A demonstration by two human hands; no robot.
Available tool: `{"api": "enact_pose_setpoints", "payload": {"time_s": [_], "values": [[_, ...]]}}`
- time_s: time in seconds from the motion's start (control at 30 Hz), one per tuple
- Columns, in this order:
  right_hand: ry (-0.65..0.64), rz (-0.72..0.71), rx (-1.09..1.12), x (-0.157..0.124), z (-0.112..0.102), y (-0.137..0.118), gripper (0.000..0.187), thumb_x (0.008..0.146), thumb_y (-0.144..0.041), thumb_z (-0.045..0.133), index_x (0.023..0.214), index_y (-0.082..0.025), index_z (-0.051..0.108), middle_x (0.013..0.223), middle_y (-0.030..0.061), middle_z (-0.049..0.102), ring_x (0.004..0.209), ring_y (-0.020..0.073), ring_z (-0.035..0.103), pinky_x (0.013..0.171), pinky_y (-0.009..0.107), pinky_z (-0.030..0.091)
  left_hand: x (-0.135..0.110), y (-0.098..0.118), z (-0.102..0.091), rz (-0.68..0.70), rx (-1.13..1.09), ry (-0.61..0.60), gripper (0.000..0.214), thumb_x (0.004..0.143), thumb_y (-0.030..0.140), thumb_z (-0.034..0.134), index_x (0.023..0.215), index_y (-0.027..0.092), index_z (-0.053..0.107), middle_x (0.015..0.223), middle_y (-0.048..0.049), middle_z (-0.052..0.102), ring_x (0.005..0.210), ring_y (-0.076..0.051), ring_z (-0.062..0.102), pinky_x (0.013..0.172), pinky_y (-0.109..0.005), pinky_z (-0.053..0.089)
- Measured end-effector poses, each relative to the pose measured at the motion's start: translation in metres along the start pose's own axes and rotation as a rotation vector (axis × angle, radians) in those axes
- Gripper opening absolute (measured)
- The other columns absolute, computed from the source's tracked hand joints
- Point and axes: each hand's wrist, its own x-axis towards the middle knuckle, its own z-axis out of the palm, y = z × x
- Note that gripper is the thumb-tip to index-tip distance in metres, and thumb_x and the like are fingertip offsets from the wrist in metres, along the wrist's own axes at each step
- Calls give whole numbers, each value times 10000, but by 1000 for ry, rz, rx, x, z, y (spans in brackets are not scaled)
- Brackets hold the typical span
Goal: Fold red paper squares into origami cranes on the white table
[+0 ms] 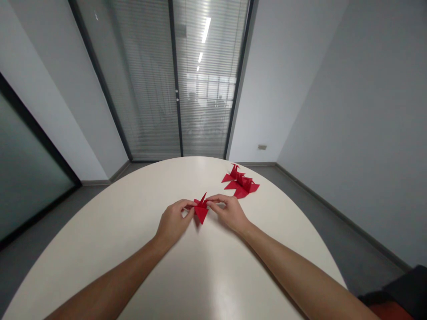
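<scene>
Between my two hands is a red origami crane (201,212), held just above the table, with one folded point sticking up and a wing hanging down toward me. My left hand (175,218) pinches its left side between thumb and fingers. On the other side, my right hand (229,212) grips the crane's right edge with thumb and fingertips. The fingers cover parts of the paper there. Farther back and to the right, several more red paper cranes (245,183) sit bunched together on the table.
The round white table (143,275) has its far edge close to a glass partition with blinds (207,115). Grey walls rise on both sides, with a wall socket (262,147) low at the back. A dark object (400,289) shows at the lower right, beside the table.
</scene>
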Motion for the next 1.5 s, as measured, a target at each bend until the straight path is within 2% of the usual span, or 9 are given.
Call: {"api": "enact_pose_setpoints", "payload": {"time_s": [0.43,0.67,0.73,0.83,0.93,1.07,1.3,1.43,1.5], "values": [[-30,-59,57,1,-2,-6,110,901,-262,621,886,-200,711,869,30,727,833,190,655,767,307,486,0,1,-2,28,27,-50,156,853,238,602,914,252,745,946,-6,774,873,-197,690,819,-308,500],[-53,-21,-6,2,1,2,168,939,-281,567,999,-208,706,977,49,720,882,188,646,762,301,489,1,-1,0,-35,-4,-30,164,837,247,603,917,244,746,936,-6,774,864,-198,693,810,-312,499],[-74,-39,-51,0,2,5,224,923,-214,551,1106,-219,680,1068,57,706,929,190,639,797,309,491,1,-3,1,-57,-31,-14,160,828,248,604,906,239,744,919,-6,774,850,-197,697,801,-310,506],[-136,-60,-93,-4,2,6,450,826,-117,597,1263,-226,595,1154,63,681,915,183,632,785,299,494,2,-5,2,-74,-72,2,158,822,251,601,892,234,741,903,-7,773,838,-195,700,792,-308,516],[-172,-38,-121,-6,2,2,576,783,-191,698,1333,-231,534,1131,61,691,826,176,623,702,283,485,2,-6,2,-77,-81,3,164,824,256,599,896,232,744,909,-10,773,840,-196,700,792,-310,519],[-162,-6,-108,-6,2,-3,458,857,-340,686,1284,-232,565,1038,49,723,753,167,620,674,286,470,2,-4,2,-45,-97,-5,172,823,246,606,916,229,750,921,-16,773,855,-197,700,809,-313,518],[-197,19,67,-3,4,2,233,891,-321,664,1095,-210,660,970,41,745,846,196,675,747,296,497,2,-4,3,-19,-120,-33,172,823,232,608,924,223,746,925,-25,771,860,-200,697,817,-326,525],[-194,39,84,-3,5,6,250,887,-327,670,1103,-202,659,944,40,741,840,199,677,753,301,503,1,-2,3,4,-109,-17,212,844,214,563,968,210,734,968,-49,761,879,-202,687,824,-339,535],[-212,40,90,-3,6,8,288,891,-336,665,1145,-202,643,941,41,738,834,197,675,747,301,504,1,-1,2,6,-147,11,253,874,235,541,1057,197,711,1035,-70,745,892,-198,683,810,-334,545]]}}
